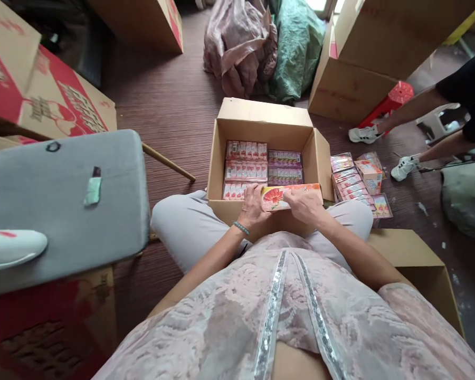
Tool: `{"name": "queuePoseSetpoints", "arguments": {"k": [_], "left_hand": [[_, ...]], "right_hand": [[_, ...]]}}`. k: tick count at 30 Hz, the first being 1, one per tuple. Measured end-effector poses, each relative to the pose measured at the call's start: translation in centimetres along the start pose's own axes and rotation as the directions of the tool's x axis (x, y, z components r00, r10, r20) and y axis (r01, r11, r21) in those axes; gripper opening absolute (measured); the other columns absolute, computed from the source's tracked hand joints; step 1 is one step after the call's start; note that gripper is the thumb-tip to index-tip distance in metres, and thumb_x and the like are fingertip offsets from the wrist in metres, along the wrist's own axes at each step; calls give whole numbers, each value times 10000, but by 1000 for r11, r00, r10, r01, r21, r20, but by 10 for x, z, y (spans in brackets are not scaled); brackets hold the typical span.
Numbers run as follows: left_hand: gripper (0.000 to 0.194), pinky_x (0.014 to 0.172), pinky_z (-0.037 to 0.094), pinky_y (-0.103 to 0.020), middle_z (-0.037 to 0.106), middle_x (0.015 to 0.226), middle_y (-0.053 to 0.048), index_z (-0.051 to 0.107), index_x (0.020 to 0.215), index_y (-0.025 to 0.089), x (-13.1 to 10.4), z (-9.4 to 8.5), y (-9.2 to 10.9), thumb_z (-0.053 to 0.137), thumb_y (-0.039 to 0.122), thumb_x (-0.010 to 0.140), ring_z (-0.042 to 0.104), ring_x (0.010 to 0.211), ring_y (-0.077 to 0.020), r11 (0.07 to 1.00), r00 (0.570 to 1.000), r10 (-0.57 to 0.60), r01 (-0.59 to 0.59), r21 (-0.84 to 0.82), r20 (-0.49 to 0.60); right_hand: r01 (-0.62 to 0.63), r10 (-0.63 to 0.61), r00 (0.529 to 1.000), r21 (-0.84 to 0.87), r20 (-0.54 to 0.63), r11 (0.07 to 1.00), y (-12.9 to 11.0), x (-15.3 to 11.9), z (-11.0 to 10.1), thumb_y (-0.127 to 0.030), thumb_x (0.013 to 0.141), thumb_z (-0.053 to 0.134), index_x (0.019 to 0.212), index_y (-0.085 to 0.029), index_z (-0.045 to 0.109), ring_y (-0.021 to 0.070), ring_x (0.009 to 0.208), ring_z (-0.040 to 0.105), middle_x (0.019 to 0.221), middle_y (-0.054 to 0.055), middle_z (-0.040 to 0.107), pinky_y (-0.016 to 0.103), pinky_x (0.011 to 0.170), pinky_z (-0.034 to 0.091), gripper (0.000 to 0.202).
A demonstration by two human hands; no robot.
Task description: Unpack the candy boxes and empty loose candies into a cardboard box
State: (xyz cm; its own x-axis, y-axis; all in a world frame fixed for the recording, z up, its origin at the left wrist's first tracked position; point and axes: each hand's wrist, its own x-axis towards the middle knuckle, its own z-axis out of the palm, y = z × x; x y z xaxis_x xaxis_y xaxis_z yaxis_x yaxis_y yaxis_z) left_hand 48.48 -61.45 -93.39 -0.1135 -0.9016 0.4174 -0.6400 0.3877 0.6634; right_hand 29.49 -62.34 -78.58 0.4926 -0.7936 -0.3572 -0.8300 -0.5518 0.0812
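Between my two hands is a long orange and white printed box (275, 198), held level over the near edge of an open cardboard carton (257, 126). My left hand (254, 207) grips its left end, fingers bent over the top. On the box's front and upper edge, my right hand (304, 205) is closed around the right half. Inside the carton, rows of pink-and-white packs (246, 170) fill the left side, and purple packs (285, 168) lie to the right. The held box hides the carton's near right part.
Loose packs (350, 182) lie on the floor right of the carton. Another open carton (404, 248) is at lower right. A grey padded board (63, 190) stands left. Sacks (241, 47) sit ahead. Another person's legs (409, 108) are by a red stool (399, 95).
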Motion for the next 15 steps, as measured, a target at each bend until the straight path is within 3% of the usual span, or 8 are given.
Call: {"name": "queuePoseSetpoints", "arguments": {"k": [3, 7, 15], "left_hand": [[728, 1063, 498, -518, 574, 1260, -156, 465, 1332, 178, 0, 3, -7, 791, 542, 792, 564, 1169, -326, 998, 999, -8, 5, -62, -49], [570, 1071, 498, -516, 597, 1248, -157, 493, 1301, 172, -1, 8, -12, 705, 431, 840, 583, 1175, -319, 997, 997, 20, -26, -78, -70], [522, 1095, 481, -520, 616, 1221, -156, 506, 1268, 173, -3, 10, -11, 705, 389, 837, 591, 1161, -322, 998, 998, 23, -27, -64, -52]], "right_hand": [[47, -42, 997, -84, 62, 995, -27, 12, -14, -80, 1004, 335, 1261, -168, 626, 245, 988, 698, 1128, 162, 723, 300, 767, 447, 398], [62, -52, 994, -112, 95, 992, -48, 23, -21, -83, 1014, 320, 1232, -148, 654, 265, 1026, 710, 1107, 175, 732, 321, 826, 492, 404], [81, -61, 989, -144, 135, 986, -49, 29, -20, -68, 1007, 340, 1184, -132, 686, 275, 985, 720, 1069, 184, 753, 333, 784, 482, 393]]}}
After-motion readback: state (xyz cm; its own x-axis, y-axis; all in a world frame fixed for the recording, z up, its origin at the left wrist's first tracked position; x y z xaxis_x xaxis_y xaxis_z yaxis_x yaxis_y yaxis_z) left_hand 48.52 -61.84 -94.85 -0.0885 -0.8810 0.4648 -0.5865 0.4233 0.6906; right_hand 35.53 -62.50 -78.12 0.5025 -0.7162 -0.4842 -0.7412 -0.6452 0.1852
